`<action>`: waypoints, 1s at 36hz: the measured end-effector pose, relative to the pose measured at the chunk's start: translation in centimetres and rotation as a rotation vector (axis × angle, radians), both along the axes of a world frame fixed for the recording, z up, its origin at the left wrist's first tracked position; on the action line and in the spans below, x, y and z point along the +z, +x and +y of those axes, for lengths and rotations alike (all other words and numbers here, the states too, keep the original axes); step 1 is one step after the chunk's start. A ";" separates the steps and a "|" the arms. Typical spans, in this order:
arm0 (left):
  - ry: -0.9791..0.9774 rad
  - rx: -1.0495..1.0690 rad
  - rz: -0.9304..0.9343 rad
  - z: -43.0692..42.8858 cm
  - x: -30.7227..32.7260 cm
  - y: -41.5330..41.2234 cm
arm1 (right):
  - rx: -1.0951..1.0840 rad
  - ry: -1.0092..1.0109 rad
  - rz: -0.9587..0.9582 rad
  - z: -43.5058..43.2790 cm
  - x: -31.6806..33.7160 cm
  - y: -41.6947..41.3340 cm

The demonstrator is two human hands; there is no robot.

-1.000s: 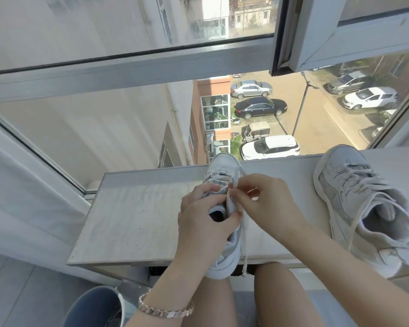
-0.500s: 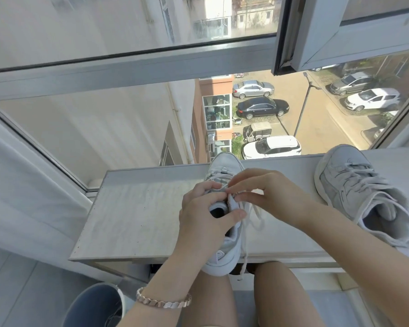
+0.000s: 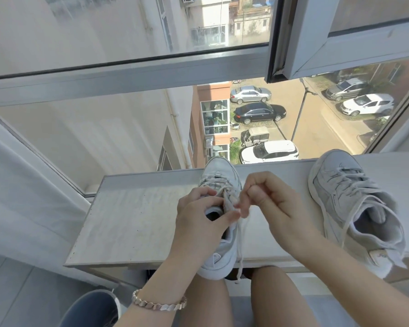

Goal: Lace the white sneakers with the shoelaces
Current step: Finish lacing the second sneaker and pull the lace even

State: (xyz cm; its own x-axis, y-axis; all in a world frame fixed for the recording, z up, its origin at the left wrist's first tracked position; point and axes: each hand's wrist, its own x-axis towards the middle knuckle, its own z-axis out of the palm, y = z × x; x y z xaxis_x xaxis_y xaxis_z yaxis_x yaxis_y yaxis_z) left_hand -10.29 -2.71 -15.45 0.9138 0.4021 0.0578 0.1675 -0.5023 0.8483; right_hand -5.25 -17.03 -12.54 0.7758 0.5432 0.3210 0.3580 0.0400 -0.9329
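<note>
A white sneaker [image 3: 219,175] lies toe-away on the pale window ledge [image 3: 137,220], its heel hanging over the front edge. My left hand [image 3: 198,220] grips its collar and tongue, thumb and fingers curled round the upper. My right hand [image 3: 265,199] is just right of it, fingers curled, pinching the white shoelace [image 3: 242,234] near the top eyelets. A loose end of that lace hangs down past the ledge's edge. A second white-grey sneaker [image 3: 354,208] with its lace threaded lies at the right of the ledge.
The window glass and frame [image 3: 151,74] rise straight behind the ledge, with a street and parked cars far below. A blue bucket [image 3: 92,308] stands on the floor at lower left. My bare knees are under the ledge's front edge.
My right hand has drawn back to the right of the sneaker and curled tighter on the lace. My left hand keeps its hold on the collar.
</note>
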 end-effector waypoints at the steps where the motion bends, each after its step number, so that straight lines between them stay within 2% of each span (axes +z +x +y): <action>1: 0.017 0.007 0.009 -0.1 0.1 0.0 | 0.013 0.051 0.112 -0.5 0.9 -0.2; 3: 0.036 0.011 0.023 -0.2 0.0 0.0 | 0.054 0.027 0.356 -1.9 2.4 0.2; 6: 0.030 0.019 0.011 -0.2 -0.1 0.0 | 0.207 -0.403 0.623 -4.8 3.6 1.2; 9: 0.028 0.057 0.009 -0.4 -0.1 0.1 | 0.358 -0.782 0.711 -8.1 4.7 1.5; 11: 0.049 0.081 -0.002 -0.6 -0.1 0.2 | 0.205 -0.888 0.630 -9.2 5.0 2.4; 14: 0.038 0.101 -0.026 -0.6 -0.2 0.3 | -0.170 -0.954 0.212 -9.3 5.1 3.9; 16: 0.030 0.096 -0.033 -0.5 -0.3 0.3 | -0.264 -0.932 -0.004 -7.6 5.1 4.0; 20: 0.022 0.082 -0.019 -0.7 0.0 0.3 | -0.151 -0.833 -0.152 -2.7 3.4 3.7; 24: 0.008 0.065 0.002 -0.9 0.4 0.2 | 0.056 -0.862 -0.116 1.2 0.2 3.8; 26: 0.013 0.059 0.008 -0.9 0.4 0.2 | 0.053 -0.823 -0.104 2.1 -0.6 3.6; 29: 0.026 0.071 0.014 -0.8 0.2 0.2 | -0.072 -0.666 -0.169 1.9 -1.1 3.5; 32: 0.037 0.074 -0.001 -0.8 0.2 0.2 | -0.098 -0.483 -0.153 1.1 -0.6 2.7; 36: 0.024 0.059 0.022 -1.0 0.5 0.1 | 0.029 -0.148 0.093 -0.4 1.0 1.0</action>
State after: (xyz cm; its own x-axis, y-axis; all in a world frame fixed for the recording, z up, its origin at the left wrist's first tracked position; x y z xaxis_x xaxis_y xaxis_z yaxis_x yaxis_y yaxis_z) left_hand -10.19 -3.75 -14.92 0.8898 0.4539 0.0485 0.2157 -0.5116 0.8317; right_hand -4.22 -17.45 -11.49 0.7820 0.6015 0.1632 0.2704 -0.0915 -0.9584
